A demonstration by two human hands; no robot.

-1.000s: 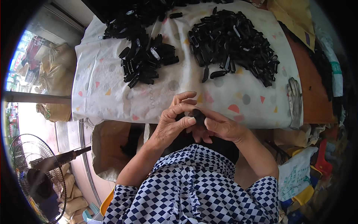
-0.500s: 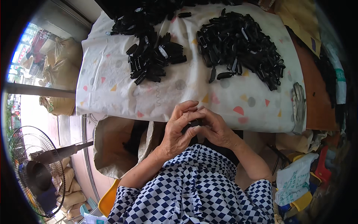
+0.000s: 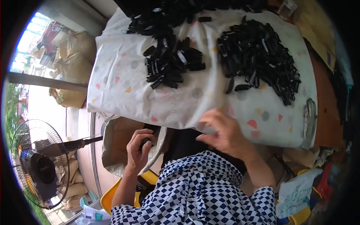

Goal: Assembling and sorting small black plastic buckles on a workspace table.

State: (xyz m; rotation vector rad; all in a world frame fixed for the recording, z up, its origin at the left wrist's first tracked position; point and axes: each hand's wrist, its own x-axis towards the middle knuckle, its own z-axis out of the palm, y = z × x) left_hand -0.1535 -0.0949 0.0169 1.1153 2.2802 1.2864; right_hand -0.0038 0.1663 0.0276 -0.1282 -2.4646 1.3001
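My left hand [image 3: 137, 149] is over the rim of a pale woven sack [image 3: 110, 165], its thumb and fingers curled round a small black plastic piece [image 3: 145, 142]. The hand partly covers that piece, so its full shape is hidden. Just in front of the table's near edge, my right hand [image 3: 227, 138] is raised with thumb and fingers apart and nothing seen between them; motion blurs it. On the patterned white tablecloth [image 3: 123, 78] lie two piles of long black plastic pieces, a left pile [image 3: 170, 63] and a larger right pile [image 3: 258, 56].
A black fan [image 3: 41, 165] stands at the left, near full tan sacks [image 3: 75, 67]. A yellow chair [image 3: 112, 191] is beside my left arm. A grey-white glove [image 3: 309, 116] lies at the cloth's right edge. A white plastic bag [image 3: 298, 191] sits at the lower right.
My hands were together in front of the table's edge and have parted. The left has moved left to the sack with the black piece; the right has opened and moved right.
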